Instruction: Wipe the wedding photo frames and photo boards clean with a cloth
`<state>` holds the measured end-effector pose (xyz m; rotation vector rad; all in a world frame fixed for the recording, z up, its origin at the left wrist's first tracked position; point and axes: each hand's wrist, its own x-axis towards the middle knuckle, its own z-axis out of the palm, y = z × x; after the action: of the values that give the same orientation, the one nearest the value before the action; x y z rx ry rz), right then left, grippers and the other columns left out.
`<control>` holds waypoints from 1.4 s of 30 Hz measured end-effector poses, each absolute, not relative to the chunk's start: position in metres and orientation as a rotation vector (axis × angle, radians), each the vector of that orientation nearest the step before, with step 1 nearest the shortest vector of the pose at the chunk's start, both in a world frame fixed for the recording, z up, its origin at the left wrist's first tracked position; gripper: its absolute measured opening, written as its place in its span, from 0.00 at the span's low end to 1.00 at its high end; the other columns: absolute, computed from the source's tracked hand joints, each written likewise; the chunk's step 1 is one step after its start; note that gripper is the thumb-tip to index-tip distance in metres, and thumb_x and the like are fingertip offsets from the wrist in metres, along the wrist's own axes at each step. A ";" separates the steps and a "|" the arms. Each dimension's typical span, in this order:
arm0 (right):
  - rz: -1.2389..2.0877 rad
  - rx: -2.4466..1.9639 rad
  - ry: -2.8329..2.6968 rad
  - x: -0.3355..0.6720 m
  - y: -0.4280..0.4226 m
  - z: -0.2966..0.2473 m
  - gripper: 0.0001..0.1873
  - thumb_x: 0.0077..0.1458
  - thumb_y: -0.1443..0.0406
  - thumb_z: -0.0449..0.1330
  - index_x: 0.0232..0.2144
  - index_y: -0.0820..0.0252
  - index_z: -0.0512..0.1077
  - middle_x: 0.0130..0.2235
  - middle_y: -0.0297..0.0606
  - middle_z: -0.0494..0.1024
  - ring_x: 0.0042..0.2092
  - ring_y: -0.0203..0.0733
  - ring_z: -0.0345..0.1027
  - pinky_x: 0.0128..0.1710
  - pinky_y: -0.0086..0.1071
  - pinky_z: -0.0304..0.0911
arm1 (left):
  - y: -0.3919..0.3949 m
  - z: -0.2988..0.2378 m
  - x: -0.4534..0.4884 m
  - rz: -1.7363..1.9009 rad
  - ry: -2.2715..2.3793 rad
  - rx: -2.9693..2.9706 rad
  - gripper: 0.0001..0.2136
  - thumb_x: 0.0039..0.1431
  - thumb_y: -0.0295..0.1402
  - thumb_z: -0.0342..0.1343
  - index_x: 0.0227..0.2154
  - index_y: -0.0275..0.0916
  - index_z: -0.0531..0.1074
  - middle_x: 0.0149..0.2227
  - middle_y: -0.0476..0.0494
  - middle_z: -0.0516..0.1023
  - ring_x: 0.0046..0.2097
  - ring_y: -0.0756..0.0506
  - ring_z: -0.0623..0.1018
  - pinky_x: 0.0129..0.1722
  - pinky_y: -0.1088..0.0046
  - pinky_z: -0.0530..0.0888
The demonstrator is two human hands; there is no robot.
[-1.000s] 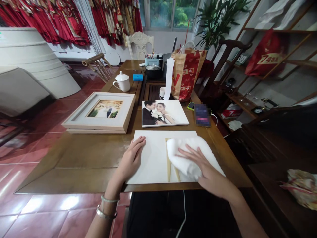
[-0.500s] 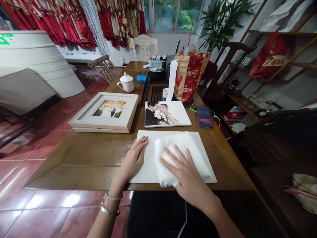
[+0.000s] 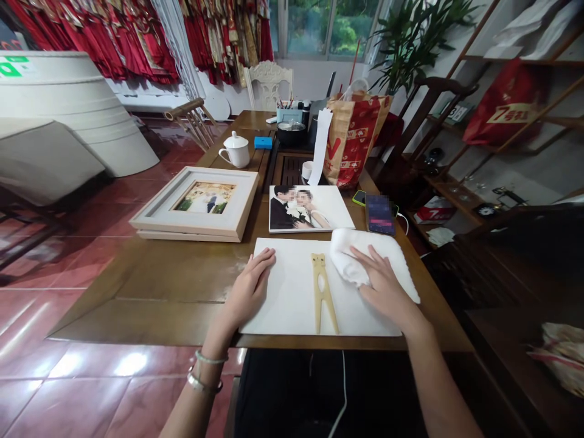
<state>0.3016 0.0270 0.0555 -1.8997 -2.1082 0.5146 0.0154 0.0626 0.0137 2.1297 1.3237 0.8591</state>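
Note:
A white board (image 3: 292,292) lies face down at the near edge of the wooden table (image 3: 182,286). A tan stand leg (image 3: 323,295) is fixed down its middle. My left hand (image 3: 249,287) rests flat on the board's left edge, fingers stretched out. My right hand (image 3: 383,286) presses a white cloth (image 3: 360,258) onto the board's right part, fingers spread over the cloth.
Behind the board lie a wedding photo print (image 3: 308,208) and a phone (image 3: 380,214). A framed photo (image 3: 201,204) sits at the left. A white lidded cup (image 3: 239,150), a red-and-tan paper bag (image 3: 353,139) and desk items stand farther back. Shelves (image 3: 502,121) line the right wall.
My right hand swept the cloth left across the board, then back to the right, uncovering the stand leg. My left hand stayed on the board's left edge.

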 end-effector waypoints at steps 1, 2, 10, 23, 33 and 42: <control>0.446 -1.963 -2.110 0.292 0.039 0.054 0.35 0.50 0.73 0.48 0.62 0.53 0.56 0.66 0.35 0.53 0.67 0.56 0.31 0.62 0.62 0.34 | 0.063 0.014 0.015 0.863 1.319 2.133 0.16 0.65 0.30 0.41 0.51 0.37 0.69 0.59 0.39 0.67 0.64 0.44 0.62 0.66 0.54 0.50; 0.395 -2.007 -2.120 0.281 0.049 0.054 0.34 0.51 0.73 0.48 0.61 0.52 0.57 0.66 0.36 0.53 0.67 0.60 0.32 0.60 0.64 0.35 | 0.063 0.014 0.015 0.869 1.315 2.134 0.16 0.65 0.30 0.41 0.51 0.38 0.69 0.59 0.39 0.67 0.63 0.44 0.62 0.65 0.54 0.50; 0.411 -1.555 -2.533 0.221 0.030 0.065 0.44 0.40 0.77 0.50 0.62 0.52 0.56 0.67 0.34 0.49 0.67 0.51 0.25 0.63 0.58 0.26 | 0.063 0.019 0.015 0.872 1.301 2.089 0.17 0.64 0.30 0.42 0.51 0.39 0.70 0.59 0.39 0.67 0.63 0.42 0.62 0.65 0.52 0.52; 0.798 -1.501 -2.413 0.273 -0.018 0.088 0.44 0.37 0.77 0.46 0.59 0.52 0.61 0.62 0.28 0.60 0.66 0.41 0.39 0.66 0.50 0.35 | 0.063 0.020 0.015 0.854 1.303 2.067 0.17 0.65 0.31 0.42 0.52 0.38 0.69 0.60 0.40 0.66 0.64 0.43 0.61 0.65 0.54 0.50; 0.514 -1.401 -2.477 0.188 -0.002 0.075 0.33 0.45 0.72 0.52 0.57 0.64 0.63 0.64 0.43 0.57 0.67 0.51 0.34 0.65 0.51 0.27 | 0.060 0.024 0.010 0.872 1.238 1.960 0.20 0.66 0.34 0.39 0.57 0.39 0.63 0.63 0.42 0.62 0.65 0.43 0.58 0.66 0.55 0.48; 1.056 -0.942 -2.582 0.219 -0.030 0.097 0.38 0.37 0.75 0.50 0.56 0.60 0.66 0.61 0.33 0.64 0.67 0.40 0.36 0.66 0.40 0.31 | 0.052 0.033 0.010 0.916 1.170 1.902 0.21 0.68 0.38 0.35 0.57 0.42 0.64 0.61 0.45 0.65 0.64 0.43 0.61 0.66 0.54 0.46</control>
<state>0.2191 -0.0297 0.0974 -0.9424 -2.5819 1.0555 0.0099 0.0518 0.0327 1.9018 1.1704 0.9156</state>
